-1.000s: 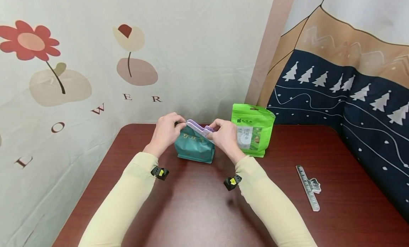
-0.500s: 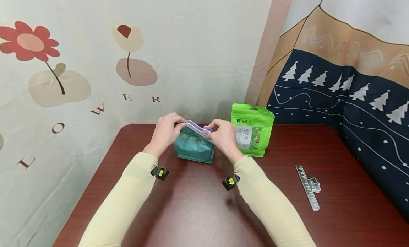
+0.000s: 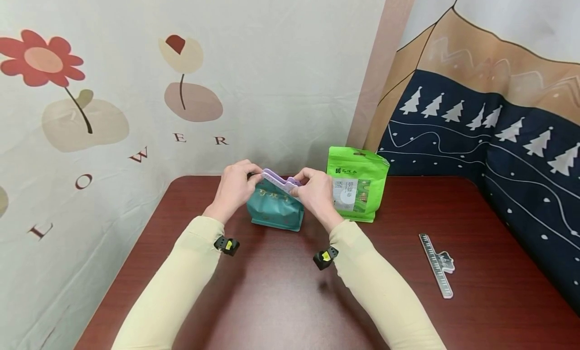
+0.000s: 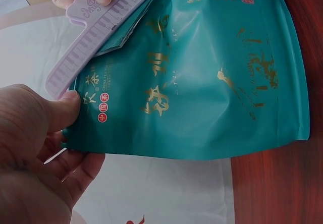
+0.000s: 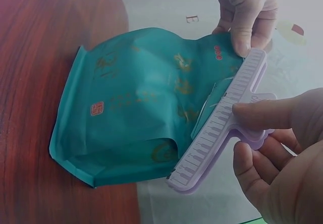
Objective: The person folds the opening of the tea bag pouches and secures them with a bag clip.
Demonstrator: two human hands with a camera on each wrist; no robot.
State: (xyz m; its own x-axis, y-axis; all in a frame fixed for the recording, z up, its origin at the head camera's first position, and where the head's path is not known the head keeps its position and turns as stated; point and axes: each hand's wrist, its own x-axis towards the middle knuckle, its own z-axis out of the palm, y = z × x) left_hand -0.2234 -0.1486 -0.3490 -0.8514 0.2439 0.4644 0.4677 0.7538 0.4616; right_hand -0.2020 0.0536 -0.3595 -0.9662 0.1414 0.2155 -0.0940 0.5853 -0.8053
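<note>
A teal tea bag (image 3: 275,209) with gold lettering stands on the table, its top folded over at one corner. Along that top edge lies a lilac bag clip (image 5: 222,125) with a piano-key print, set slantwise across the bag. My left hand (image 4: 30,138) pinches the bag's upper left corner between thumb and fingers, right beside the clip's end. My right hand (image 5: 282,143) grips the clip by its handle tab, thumb on the near face and fingers behind. In the head view, the right hand (image 3: 317,191) covers the clip's lower right part.
A bright green tea pouch (image 3: 358,184) stands upright just right of the right hand. Farther right on the dark red table (image 3: 281,289) lies a clear bag clip (image 3: 437,267) with a piano-key print. Printed cloth (image 3: 281,63) hangs behind the table.
Almost nothing differs. Both hands keep their places on the bag and the clip; the right wrist has shifted very slightly left.
</note>
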